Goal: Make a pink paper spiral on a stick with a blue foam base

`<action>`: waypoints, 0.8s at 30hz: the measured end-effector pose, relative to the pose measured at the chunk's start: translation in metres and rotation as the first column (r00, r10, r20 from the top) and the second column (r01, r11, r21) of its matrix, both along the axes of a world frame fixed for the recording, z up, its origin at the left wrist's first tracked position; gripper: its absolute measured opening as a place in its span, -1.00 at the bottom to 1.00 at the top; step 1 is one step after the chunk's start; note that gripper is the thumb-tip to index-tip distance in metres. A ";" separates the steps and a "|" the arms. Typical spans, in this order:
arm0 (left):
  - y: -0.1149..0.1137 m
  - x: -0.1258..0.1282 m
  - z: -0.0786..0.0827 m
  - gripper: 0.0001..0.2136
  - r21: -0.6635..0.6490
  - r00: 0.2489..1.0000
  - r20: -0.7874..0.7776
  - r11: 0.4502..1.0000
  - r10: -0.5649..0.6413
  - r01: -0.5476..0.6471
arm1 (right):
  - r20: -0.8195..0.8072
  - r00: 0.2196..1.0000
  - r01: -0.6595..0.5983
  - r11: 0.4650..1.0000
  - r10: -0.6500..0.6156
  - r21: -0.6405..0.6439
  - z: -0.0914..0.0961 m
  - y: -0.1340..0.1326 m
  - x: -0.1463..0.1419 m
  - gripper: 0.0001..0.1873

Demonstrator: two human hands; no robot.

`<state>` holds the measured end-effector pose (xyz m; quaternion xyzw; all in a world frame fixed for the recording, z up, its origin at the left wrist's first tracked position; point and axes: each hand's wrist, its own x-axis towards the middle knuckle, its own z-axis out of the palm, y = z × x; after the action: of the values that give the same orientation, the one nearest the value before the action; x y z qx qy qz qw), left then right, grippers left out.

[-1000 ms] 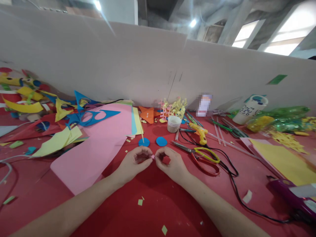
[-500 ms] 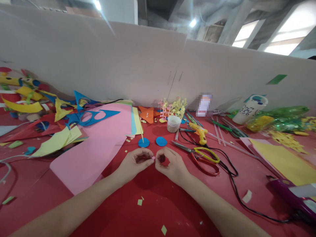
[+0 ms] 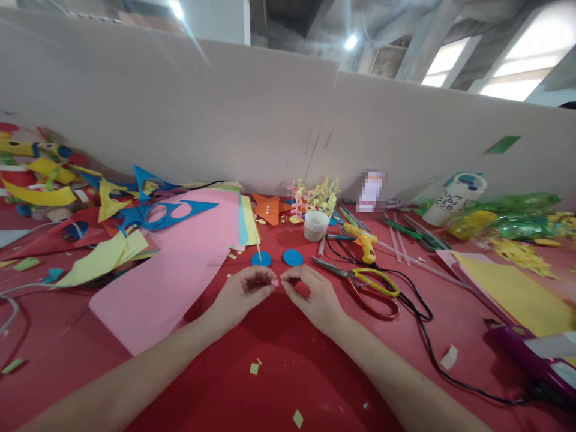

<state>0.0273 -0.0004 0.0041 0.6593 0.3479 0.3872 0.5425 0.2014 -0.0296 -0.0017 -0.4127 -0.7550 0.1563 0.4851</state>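
Observation:
My left hand [image 3: 243,295] and my right hand [image 3: 315,297] meet over the red table top [image 3: 279,384], fingertips pinched together on a tiny pink paper piece [image 3: 275,281]. Both hands are closed around it. Just beyond the fingertips lie two blue paper circles [image 3: 261,259] [image 3: 293,257]. A big pink sheet [image 3: 180,264] lies to the left of my left hand. Scissors with yellow and red handles [image 3: 369,288] lie to the right of my right hand.
A yellow glue gun [image 3: 363,242] with a black cord, a small white cup [image 3: 316,225] and an orange paper shape [image 3: 269,210] sit further back. Cut coloured paper [image 3: 103,210] piles up at left. Yellow sheets [image 3: 517,294] and a purple tool [image 3: 535,360] lie at right. A grey partition wall stands behind.
Both hands have shifted slightly away from me with the pink piece, and the fingertips have drawn closer together. Nothing else has moved.

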 end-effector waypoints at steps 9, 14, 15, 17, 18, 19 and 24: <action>-0.002 0.000 0.000 -0.81 -0.040 1.000 -0.023 0.999 0.015 -0.016 | 0.004 1.000 -0.011 1.000 0.011 0.012 -0.003 0.001 -0.002 -0.90; -0.002 0.001 0.001 -0.82 -0.010 0.998 -0.028 0.998 0.064 -0.064 | 0.028 1.000 0.015 1.000 -0.015 -0.007 -0.002 -0.001 -0.003 -0.89; -0.001 0.001 0.000 -0.85 -0.005 0.997 -0.033 0.998 0.064 -0.064 | 0.029 0.999 0.020 1.000 -0.019 -0.010 -0.002 -0.001 -0.004 -0.89; -0.001 0.001 -0.002 -0.88 -0.003 0.998 -0.044 0.999 0.052 -0.052 | 0.023 0.999 0.032 0.999 -0.032 -0.016 -0.002 -0.002 -0.004 -0.90; -0.001 0.000 -0.003 -0.88 -0.003 0.998 -0.046 0.999 0.051 -0.051 | 0.018 0.999 0.040 0.999 -0.040 -0.023 -0.002 -0.002 -0.005 -0.90; -0.001 0.000 -0.003 -0.88 -0.007 0.998 -0.047 0.999 0.049 -0.049 | 0.012 0.999 0.046 0.998 -0.046 -0.035 -0.002 -0.001 -0.005 -0.90; -0.002 0.001 -0.003 -0.82 -0.048 0.999 -0.013 0.998 0.035 -0.035 | -0.040 0.997 0.055 0.990 -0.061 -0.131 -0.005 -0.001 -0.006 -0.89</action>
<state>0.0279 -0.0023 0.0012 0.6422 0.3717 0.3844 0.5492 0.1951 -0.0307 -0.0067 -0.4617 -0.7201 0.1998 0.4778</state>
